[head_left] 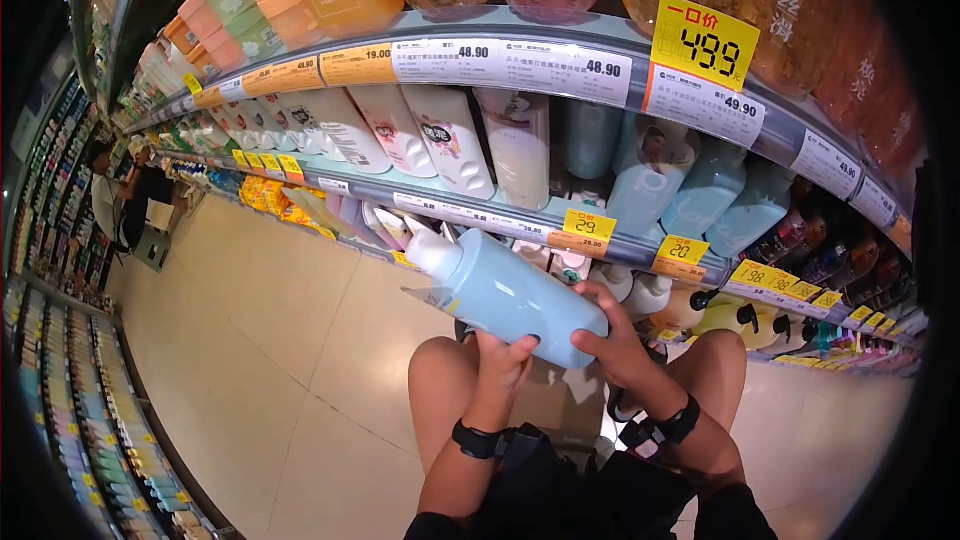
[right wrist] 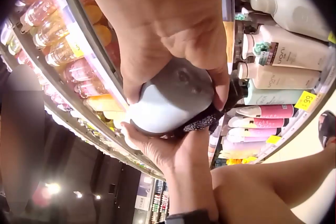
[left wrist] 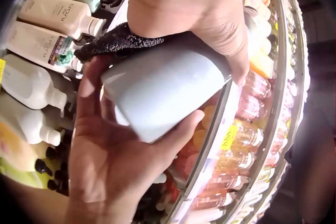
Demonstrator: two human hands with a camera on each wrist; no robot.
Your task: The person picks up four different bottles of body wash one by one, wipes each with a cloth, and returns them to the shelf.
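Observation:
A light blue bottle [head_left: 520,295] with a white pump top [head_left: 432,248] lies tilted across both hands in the head view, its pump toward the upper left. The left hand [head_left: 503,362] grips its lower side near the middle, thumb on the front. Around the base end, the right hand [head_left: 615,335] holds it with thumb and fingers. Seen from the left wrist, the bottle's pale surface [left wrist: 165,87] sits between the left hand [left wrist: 189,3] above and the right hand [left wrist: 113,155] below. The right wrist view shows the bottle's rounded base [right wrist: 176,98] under the right hand [right wrist: 163,24].
Shelves with price labels [head_left: 560,65] curve across the top and right, stocked with white bottles [head_left: 450,140] and blue bottles [head_left: 650,175]. Pump bottles [head_left: 745,315] stand on the lower shelf. Another stocked shelf [head_left: 90,420] is at the left, and people [head_left: 130,190] are down the aisle.

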